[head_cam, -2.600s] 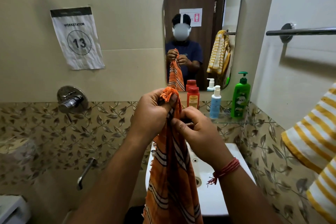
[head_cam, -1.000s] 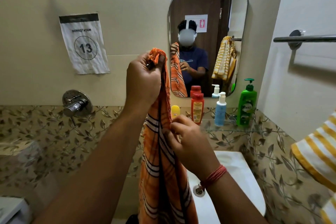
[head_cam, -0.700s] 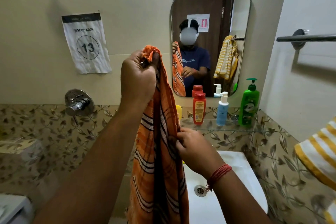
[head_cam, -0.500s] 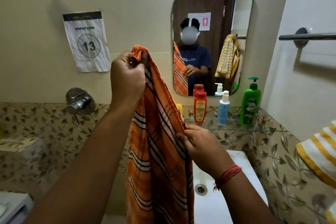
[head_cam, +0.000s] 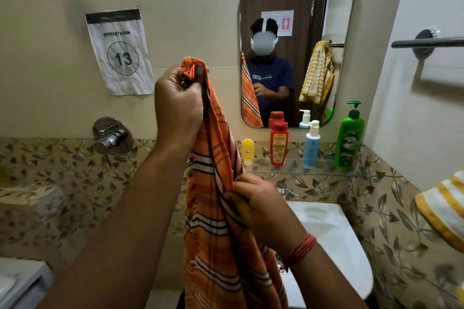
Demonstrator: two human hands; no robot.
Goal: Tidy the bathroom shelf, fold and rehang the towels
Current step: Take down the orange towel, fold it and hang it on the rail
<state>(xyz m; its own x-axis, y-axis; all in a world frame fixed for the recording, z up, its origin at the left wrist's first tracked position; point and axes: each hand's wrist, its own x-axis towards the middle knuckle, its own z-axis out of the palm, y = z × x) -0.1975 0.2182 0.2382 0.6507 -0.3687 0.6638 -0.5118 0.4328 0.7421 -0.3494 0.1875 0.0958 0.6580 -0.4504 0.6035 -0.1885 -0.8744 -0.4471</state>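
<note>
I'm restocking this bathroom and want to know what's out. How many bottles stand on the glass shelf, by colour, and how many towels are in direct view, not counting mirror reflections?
Yellow bottle: 1
Red bottle: 1
Blue pump bottle: 1
Green pump bottle: 1
Orange striped towel: 1
Yellow striped towel: 1
Total: 6, with 4 bottles on the glass shelf and 2 towels.

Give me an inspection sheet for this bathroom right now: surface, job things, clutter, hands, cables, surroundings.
Surface: glass shelf above the white sink.
Job's things: orange towel hanging from the hands; striped yellow towel at right; four bottles upright on the shelf.
Clutter: nothing seen.
Hands: left hand grips the towel's top; right hand pinches its edge lower down.
Cables: nothing seen.
Surroundings: mirror, bare towel bar, workstation sign.
</note>
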